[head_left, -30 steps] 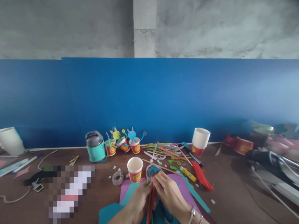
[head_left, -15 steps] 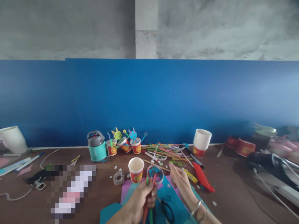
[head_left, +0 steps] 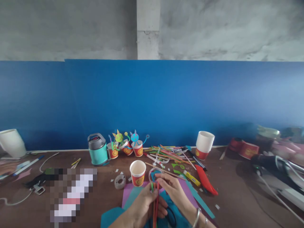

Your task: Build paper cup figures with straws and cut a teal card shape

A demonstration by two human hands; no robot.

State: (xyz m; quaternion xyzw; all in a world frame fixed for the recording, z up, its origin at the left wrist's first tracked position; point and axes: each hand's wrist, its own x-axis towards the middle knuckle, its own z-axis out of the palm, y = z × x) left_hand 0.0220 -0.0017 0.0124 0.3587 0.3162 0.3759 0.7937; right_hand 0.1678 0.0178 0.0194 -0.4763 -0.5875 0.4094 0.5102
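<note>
- The bare left hand (head_left: 143,199) is closed, thumb pressing a slender bundle of thin red and green strips (head_left: 155,213) against the fingers; the bundle stands between the two hands, its ends showing above the thumb.
- The bare right hand (head_left: 173,190), at 2 o'clock from the left, has its thumb and forefinger bent close together beside a red strip's upper end; I cannot tell whether they pinch it.
- Handling the strips well calls for a firm left thumb, so they don't slide, and light right fingertips on one strip only; tugging hard would probably unsettle the rest.
- Level ends seem easier to judge while the tops stay clear of the fingers.
- At 5 o'clock, the black-handled scissors (head_left: 175,218) lie partly hidden under the right hand; the wrist had best stay off them.
- Just beyond the fingertips, at 12, sits a clear round ring (head_left: 149,173), easily bumped.
- At 10, the white-and-red paper cup (head_left: 137,176) stands upright, near the left knuckles; elbow room is tight there.
</note>
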